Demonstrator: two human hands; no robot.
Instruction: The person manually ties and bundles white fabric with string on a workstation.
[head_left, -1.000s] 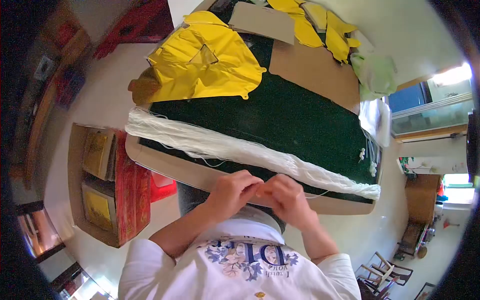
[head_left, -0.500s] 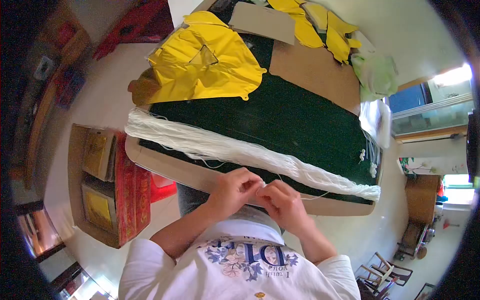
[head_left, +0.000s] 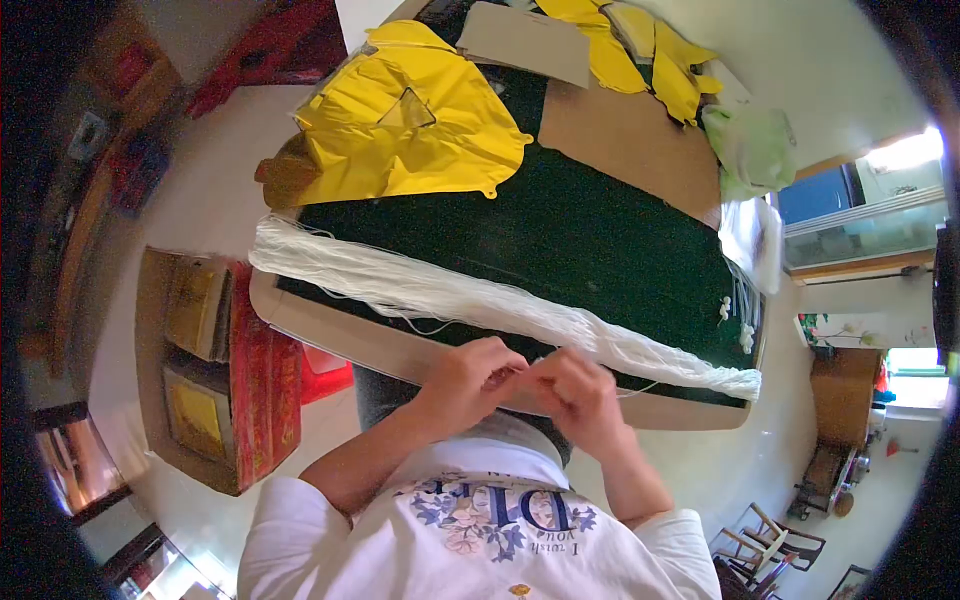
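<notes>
A thick bundle of white strings (head_left: 430, 285) stretches across the front of the dark green tabletop (head_left: 610, 255). Just in front of it, over the table's near edge, my left hand (head_left: 475, 372) and my right hand (head_left: 575, 392) meet fingertip to fingertip. Both are closed in a pinch on a thin white string, of which only a small bit shows between them. A loose strand runs out beside my right hand toward the bundle. The fingers cover most of what they hold.
Yellow foil sheets (head_left: 430, 150) lie at the back left of the table. Brown cardboard (head_left: 635, 150) and a light green bag (head_left: 750, 150) lie at the back right, near white knotted cords (head_left: 745, 310). A cardboard box (head_left: 160, 370) stands on the floor at left.
My right hand has shifted slightly up and turned, its fingers closer over the left fingertips. The small white bit between the fingers is now more hidden. The bundle stays in place.
</notes>
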